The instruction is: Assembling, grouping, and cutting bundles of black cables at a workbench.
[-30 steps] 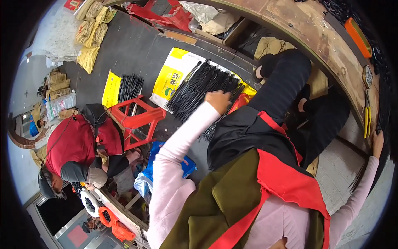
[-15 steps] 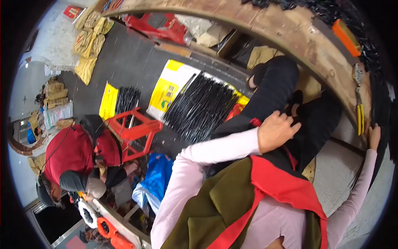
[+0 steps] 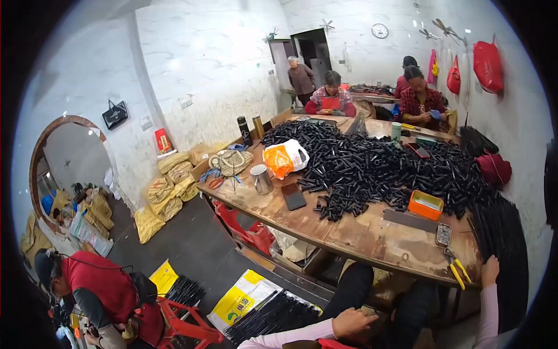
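Observation:
Over my lap, my left hand (image 3: 351,323) is open, its fingers loosely bent and apart with nothing visible in them. My right hand (image 3: 490,271) is at the table's near right corner, touching the side of a thick bundle of long thin black rods (image 3: 503,232). Its fingers look stretched upward, and no held thing shows. Left of it, yellow-handled pliers (image 3: 457,269) lie on the wooden table (image 3: 349,235). Beyond them are a small tin (image 3: 443,234) of metal bits and an orange box (image 3: 426,205). A wide heap of short black tubular parts (image 3: 354,168) covers much of the tabletop.
A phone (image 3: 293,196), metal mug (image 3: 261,179) and plastic bag (image 3: 285,158) stand or lie on the table's left part. More black rods (image 3: 273,317) lie on a sack on the floor. A co-worker (image 3: 113,291) bends near a red stool (image 3: 186,323); others work beyond the table.
My view has swung up from my lap to the tabletop and the room. Both hands now appear lower in the picture. The right hand stays at the table corner, the left over my lap.

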Motion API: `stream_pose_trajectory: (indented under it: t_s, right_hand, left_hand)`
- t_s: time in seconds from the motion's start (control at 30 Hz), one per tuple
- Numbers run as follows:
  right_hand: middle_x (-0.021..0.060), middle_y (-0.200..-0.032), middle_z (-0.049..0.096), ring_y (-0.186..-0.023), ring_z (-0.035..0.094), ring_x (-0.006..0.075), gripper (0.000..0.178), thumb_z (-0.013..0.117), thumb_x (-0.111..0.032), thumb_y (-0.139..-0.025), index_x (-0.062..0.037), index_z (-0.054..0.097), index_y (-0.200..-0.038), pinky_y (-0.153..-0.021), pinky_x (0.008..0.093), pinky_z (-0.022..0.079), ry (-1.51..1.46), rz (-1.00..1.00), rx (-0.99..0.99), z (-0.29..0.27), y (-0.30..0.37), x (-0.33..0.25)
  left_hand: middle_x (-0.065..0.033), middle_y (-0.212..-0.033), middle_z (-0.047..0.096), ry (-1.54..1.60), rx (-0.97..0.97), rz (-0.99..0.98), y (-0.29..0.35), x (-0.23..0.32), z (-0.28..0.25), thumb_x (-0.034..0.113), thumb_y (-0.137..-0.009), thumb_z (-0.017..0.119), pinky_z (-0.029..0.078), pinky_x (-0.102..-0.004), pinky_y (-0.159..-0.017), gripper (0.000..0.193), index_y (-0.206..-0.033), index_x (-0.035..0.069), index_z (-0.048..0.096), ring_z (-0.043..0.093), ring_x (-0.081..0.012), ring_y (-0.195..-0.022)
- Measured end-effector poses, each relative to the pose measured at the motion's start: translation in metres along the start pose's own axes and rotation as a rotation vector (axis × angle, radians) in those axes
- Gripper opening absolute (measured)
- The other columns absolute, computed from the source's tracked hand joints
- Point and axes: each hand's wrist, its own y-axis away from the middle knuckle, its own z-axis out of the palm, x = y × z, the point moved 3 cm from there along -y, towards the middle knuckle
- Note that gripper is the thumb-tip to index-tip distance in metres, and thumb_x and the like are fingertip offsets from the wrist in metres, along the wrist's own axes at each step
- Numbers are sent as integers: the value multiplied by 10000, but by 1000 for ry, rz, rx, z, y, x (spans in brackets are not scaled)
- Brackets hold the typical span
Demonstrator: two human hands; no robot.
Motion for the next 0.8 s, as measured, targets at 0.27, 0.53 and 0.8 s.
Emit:
stream_pose_trajectory:
  t_s: [0.27, 0.53, 0.8]
  right_hand:
    - [263, -1014, 590, -963, 584, 425, 413, 605, -52, -818, 89, 490, -1189, -798, 465, 496, -222, -155, 94, -24, -36, -7]
    - [225, -790, 623, -713, 616, 399, 286, 652, -246, -889, 31, 600, -938, -622, 460, 494, -503, -246, 453, -74, -136, 46]
    - [-38, -589, 460, -425, 395, 69, 299, 667, -329, -908, -110, 540, -750, -388, 237, 329, -1448, 268, -490, -237, -170, -87]
  left_hand:
    - [-117, -967, 641, 63, -63, 23, -8, 14, 2, 341, -890, 609, 532, -381, -741, 518, -1351, 135, 491, 661, -270, -904]
    - [-137, -1057, 641, 101, -100, 101, -17, 32, -8, 354, -902, 595, 527, -409, -790, 513, -1347, 124, 485, 655, -302, -943]
    - [-153, -995, 667, 223, -81, 179, -12, 20, -44, 277, -918, 583, 539, -443, -783, 415, -1297, 115, 540, 661, -344, -913]
